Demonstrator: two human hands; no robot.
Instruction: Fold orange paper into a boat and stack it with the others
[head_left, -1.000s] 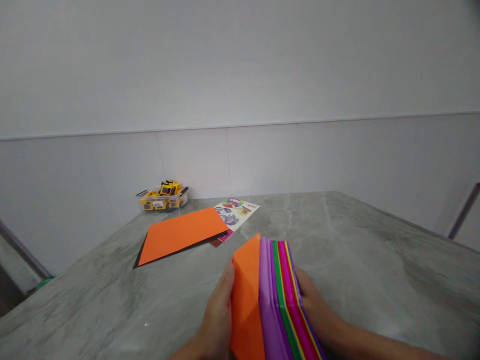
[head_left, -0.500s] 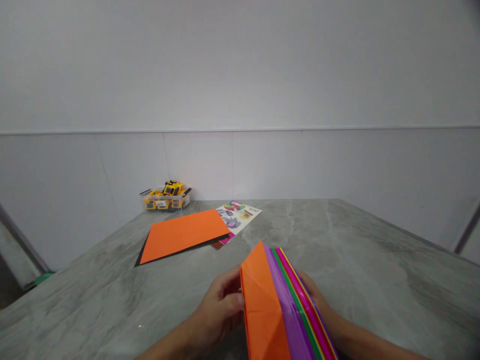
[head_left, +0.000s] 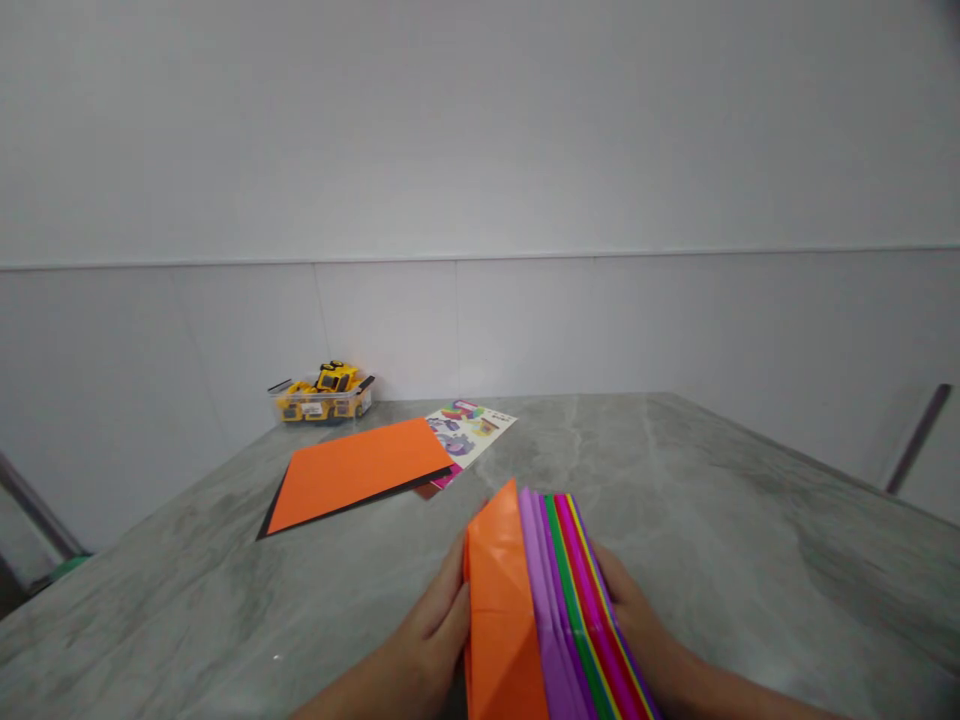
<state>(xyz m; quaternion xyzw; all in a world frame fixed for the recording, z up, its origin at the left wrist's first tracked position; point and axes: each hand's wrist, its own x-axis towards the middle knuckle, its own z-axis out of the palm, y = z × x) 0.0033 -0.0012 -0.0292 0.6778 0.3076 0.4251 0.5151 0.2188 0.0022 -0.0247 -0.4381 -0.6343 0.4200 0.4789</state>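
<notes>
Low at the front centre, a thick stack of folded coloured paper (head_left: 505, 610) stands upright between my hands, its orange face at the left and purple, green, yellow and magenta layers to the right. My left hand (head_left: 435, 625) presses against the orange side, its fingers partly behind the paper. On the other side my right hand (head_left: 634, 610) grips the stack, with most of its fingers hidden. The lower end of the stack runs out of view.
A flat orange sheet (head_left: 360, 468) lies over a black one on the grey marbled table (head_left: 720, 540). Partly under it is a printed sheet (head_left: 476, 428) with coloured pictures. A clear plastic box (head_left: 322, 400) of yellow toy vehicle parts stands at the back left, near the white wall.
My left hand has closed flatter against the orange side. The stack has turned slightly more upright, showing more of its purple layers. The view has shifted a little.
</notes>
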